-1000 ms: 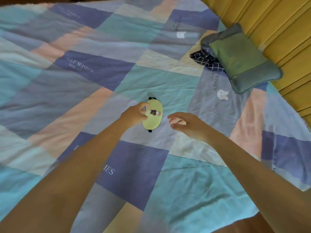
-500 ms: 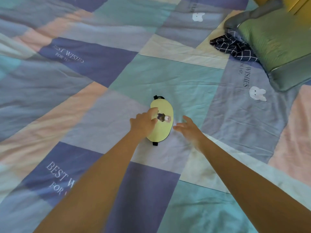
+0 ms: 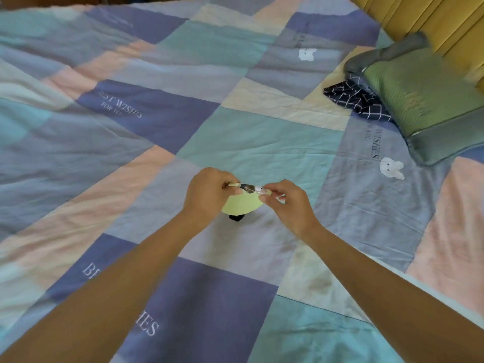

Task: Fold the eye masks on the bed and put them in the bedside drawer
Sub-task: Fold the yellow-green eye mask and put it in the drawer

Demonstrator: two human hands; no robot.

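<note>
A pale yellow-green eye mask (image 3: 242, 203) with a small cartoon figure and a black strap lies near the middle of the patchwork bedspread (image 3: 262, 142). It is bent over along a fold at its far edge. My left hand (image 3: 207, 192) pinches the left end of that fold. On the right end, my right hand (image 3: 289, 203) pinches the fold with thumb and fingers. The black strap (image 3: 235, 217) pokes out under the mask's near side. A dark checked item (image 3: 358, 99), partly tucked under the pillow, lies at the right. No drawer is in view.
A green and grey pillow (image 3: 419, 100) rests at the right against a yellow padded headboard (image 3: 445, 22). The bedspread fills the rest of the view, with wrinkles and printed lettering.
The mask lay flat under my left hand with my right hand open beside it. Now both hands grip it and its far half is folded over toward me.
</note>
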